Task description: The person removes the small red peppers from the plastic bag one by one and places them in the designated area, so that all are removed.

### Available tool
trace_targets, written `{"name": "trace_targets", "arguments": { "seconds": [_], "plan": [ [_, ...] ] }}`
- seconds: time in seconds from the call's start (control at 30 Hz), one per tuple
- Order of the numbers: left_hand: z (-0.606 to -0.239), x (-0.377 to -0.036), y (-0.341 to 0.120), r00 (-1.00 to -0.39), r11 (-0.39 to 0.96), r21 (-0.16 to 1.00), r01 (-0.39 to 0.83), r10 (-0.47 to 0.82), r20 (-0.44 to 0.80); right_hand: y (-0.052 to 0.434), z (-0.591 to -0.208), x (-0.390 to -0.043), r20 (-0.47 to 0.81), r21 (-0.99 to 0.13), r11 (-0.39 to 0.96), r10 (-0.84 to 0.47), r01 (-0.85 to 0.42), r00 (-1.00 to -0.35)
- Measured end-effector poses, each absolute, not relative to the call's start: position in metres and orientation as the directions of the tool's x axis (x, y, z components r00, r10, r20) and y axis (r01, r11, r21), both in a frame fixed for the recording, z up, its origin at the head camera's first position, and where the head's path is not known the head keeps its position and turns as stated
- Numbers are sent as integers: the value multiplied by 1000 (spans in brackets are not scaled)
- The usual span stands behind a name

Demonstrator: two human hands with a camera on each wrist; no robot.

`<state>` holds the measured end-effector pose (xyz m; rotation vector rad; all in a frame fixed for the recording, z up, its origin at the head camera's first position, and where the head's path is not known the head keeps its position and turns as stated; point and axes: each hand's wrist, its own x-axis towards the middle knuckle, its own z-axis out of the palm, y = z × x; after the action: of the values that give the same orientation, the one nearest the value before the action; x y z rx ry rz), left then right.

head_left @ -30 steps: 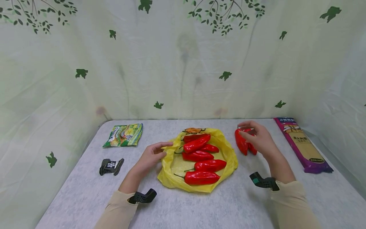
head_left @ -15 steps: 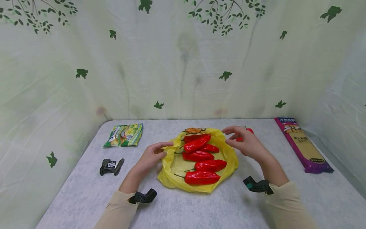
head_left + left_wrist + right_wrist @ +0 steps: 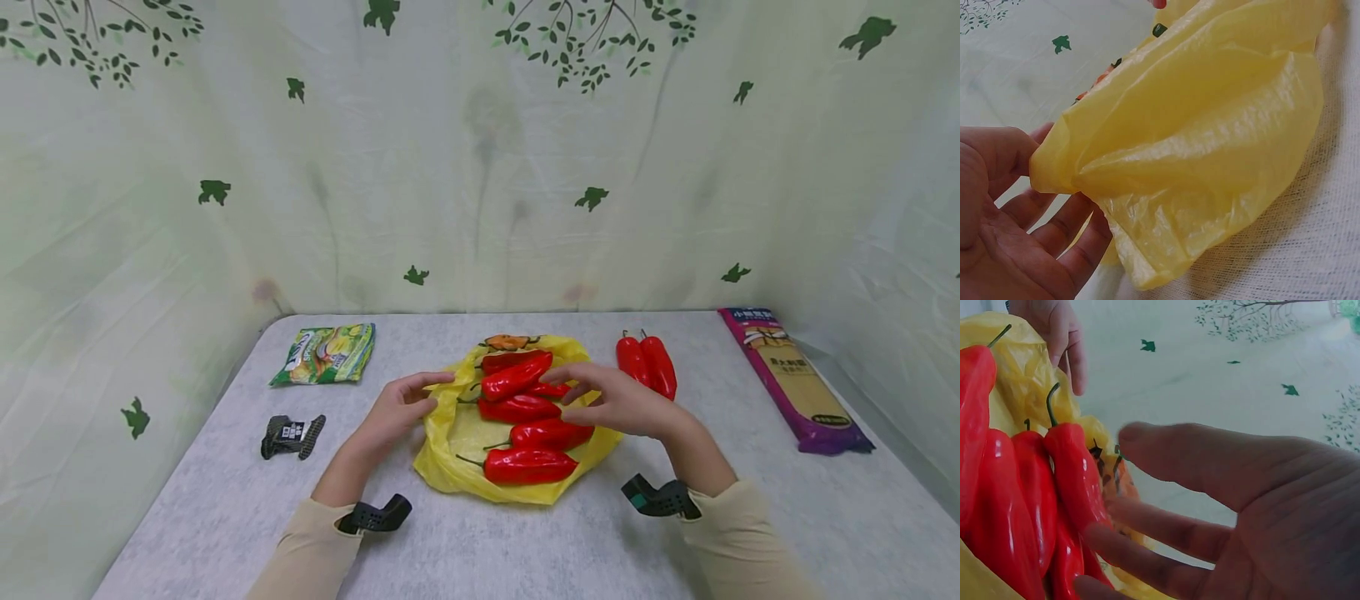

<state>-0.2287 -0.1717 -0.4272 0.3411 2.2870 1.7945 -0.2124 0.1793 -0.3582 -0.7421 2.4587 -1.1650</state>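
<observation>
My empty, loosely spread right hand (image 3: 611, 398) has moved off two long red peppers (image 3: 658, 367) outside; glossy red peppers (image 3: 528, 467) inside the yellow plastic bag (image 3: 437, 468) appear within reach. My left hand (image 3: 393, 412) pinches the bag.

Left fingers (image 3: 1087, 247) pinching, right fingers (image 3: 1155, 561) loosely bent and parted

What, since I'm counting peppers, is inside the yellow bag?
Six red peppers show inside the bag, some overlapping. The right hand covers part of at least one pepper and the bag's right rim; whatever lies beneath the peppers cannot be seen.
</observation>
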Motion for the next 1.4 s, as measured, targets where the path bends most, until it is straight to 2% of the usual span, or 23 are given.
{"name": "trace_targets", "arguments": {
  "seconds": [0.27,0.5,0.87,1.1,1.4],
  "plan": [
    [-428,-229,-172,-951,242,969,45,306,-32,173,-362,-208,-137,-781,518,-688,-349,-713],
    [-428,-229,-171,-954,249,968,44,299,-34,159,-367,-205,-170,-760,530,-721,-376,-672],
    [-427,-229,-171,-954,254,966,44,299,-35,143,-378,-201,-211,-692,572,-744,-440,-634],
    [-428,-230,-171,-952,253,966,51,305,-30,135,-380,-198,-244,-659,612,-723,-437,-646],
    [-428,-230,-171,-952,256,966,37,302,-43,128,-386,-198,-222,-636,608,-734,-476,-641]
  ]
}}
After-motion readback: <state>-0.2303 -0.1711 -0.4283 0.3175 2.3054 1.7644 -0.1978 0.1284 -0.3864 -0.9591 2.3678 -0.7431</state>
